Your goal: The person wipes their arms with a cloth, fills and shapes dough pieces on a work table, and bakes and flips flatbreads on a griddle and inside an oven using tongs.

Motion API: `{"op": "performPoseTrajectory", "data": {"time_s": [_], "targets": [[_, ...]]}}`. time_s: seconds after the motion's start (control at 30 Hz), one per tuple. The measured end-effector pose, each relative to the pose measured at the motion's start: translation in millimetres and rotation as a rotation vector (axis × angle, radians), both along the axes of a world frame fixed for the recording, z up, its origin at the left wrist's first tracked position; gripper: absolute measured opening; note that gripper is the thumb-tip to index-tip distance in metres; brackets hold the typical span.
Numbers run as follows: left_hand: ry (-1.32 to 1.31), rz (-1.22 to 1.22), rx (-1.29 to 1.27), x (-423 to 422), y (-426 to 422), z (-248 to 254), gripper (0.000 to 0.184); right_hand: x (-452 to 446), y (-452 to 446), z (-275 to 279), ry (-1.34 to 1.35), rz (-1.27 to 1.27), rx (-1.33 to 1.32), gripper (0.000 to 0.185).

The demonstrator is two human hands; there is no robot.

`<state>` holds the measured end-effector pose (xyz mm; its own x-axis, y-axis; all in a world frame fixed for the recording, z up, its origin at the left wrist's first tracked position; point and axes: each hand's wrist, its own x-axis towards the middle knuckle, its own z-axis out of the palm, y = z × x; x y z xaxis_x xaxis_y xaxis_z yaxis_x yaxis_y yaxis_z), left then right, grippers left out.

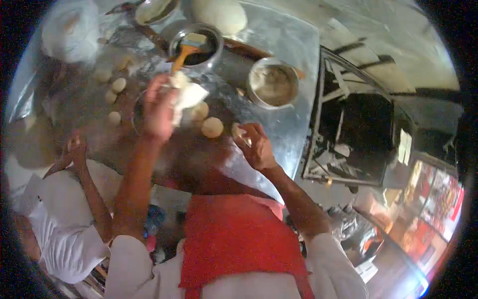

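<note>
My left hand [162, 112], slightly blurred, is closed around a pale, uneven piece of dough [191, 95] that sticks out to its right. My right hand [258, 148] rests low over the metal table, its fingers curled on a small dough ball [238, 131]. Between the two hands lies a round dough ball [212, 127], with another dough ball [200, 110] just behind it. Beyond my left hand a wide brush [186, 50] with an orange handle leans in a metal pot [215, 59] of dark contents.
A round metal pan [273, 82] stands at the right, and a large dough mass [219, 16] at the back. Several small dough balls [118, 84] lie left, near a co-worker's hands [75, 147]. Beyond the table's right edge is a dark metal frame [356, 134].
</note>
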<state>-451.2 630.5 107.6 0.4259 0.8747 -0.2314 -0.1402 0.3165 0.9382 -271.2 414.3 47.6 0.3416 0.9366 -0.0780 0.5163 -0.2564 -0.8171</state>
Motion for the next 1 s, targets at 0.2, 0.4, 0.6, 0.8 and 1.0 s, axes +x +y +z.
{"op": "performPoseTrajectory", "data": {"time_s": [0.2, 0.4, 0.6, 0.8, 1.0], "targets": [[0.374, -0.467, 0.659, 68, -65, -70, 0.044, 14, -74, -9, 0.083, 0.029, -0.138, 0.032], [-0.19, -0.057, -0.189, 68, -87, -49, 0.043, 23, -104, -8, 0.17, 0.018, -0.364, 0.042], [-0.648, -0.215, -0.839, 38, -165, -29, 0.028, 14, -76, 26, 1.365, -0.291, -0.08, 0.047], [-0.367, -0.269, -0.498, 38, -193, -26, 0.031, 11, -77, 51, 0.809, -0.253, 0.102, 0.029], [0.28, -0.343, 0.322, 55, -213, 1, 0.046, 3, -77, 43, 1.077, -0.332, 0.013, 0.031]]}}
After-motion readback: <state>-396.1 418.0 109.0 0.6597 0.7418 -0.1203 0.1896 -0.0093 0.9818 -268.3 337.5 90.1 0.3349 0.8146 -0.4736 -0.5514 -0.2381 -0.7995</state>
